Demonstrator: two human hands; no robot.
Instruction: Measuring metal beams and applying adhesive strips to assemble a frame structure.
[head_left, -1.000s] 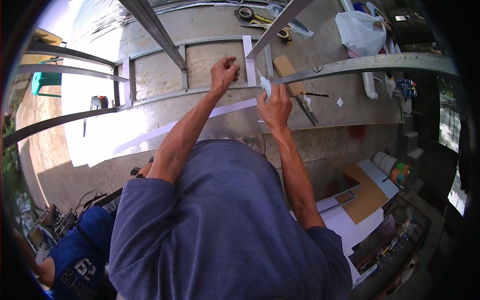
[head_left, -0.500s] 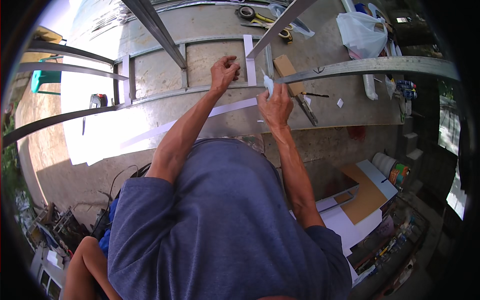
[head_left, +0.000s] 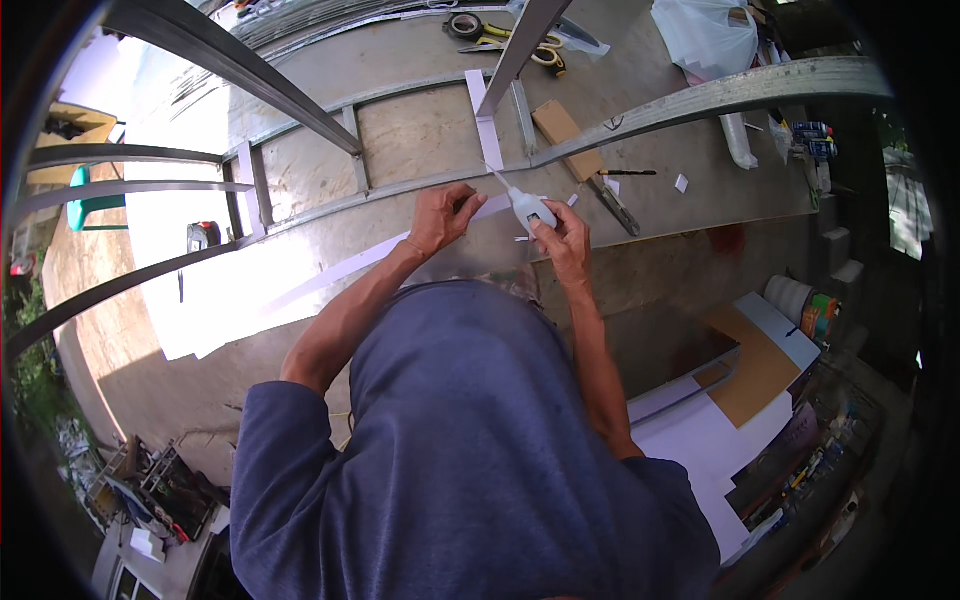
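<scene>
In my right hand [head_left: 566,245] is a small white squeeze bottle [head_left: 530,208] with a thin nozzle, tilted so its tip points up and left. The tip is close to the lower end of a white strip [head_left: 484,125] lying across the metal frame [head_left: 420,188]. My left hand [head_left: 440,218] is closed, its fingers curled and thumb near the forefinger, just by the frame's near rail. Whatever it may pinch is too small to make out. Beneath both hands, a long white strip [head_left: 350,264] lies along the table's near side.
Metal uprights [head_left: 245,75] and a long bar [head_left: 710,95] rise from the frame. Right of it lie a brown block [head_left: 568,140] and a dark hand tool [head_left: 615,207]. Scissors [head_left: 490,46], tape [head_left: 463,27] and a plastic bag [head_left: 708,38] are farther back. A tape measure [head_left: 203,235] sits left.
My right hand has drawn back toward me, and the bottle now shows more fully, its nozzle turned leftward. My left hand has come nearer to me, off the frame's middle. The view has shifted slightly.
</scene>
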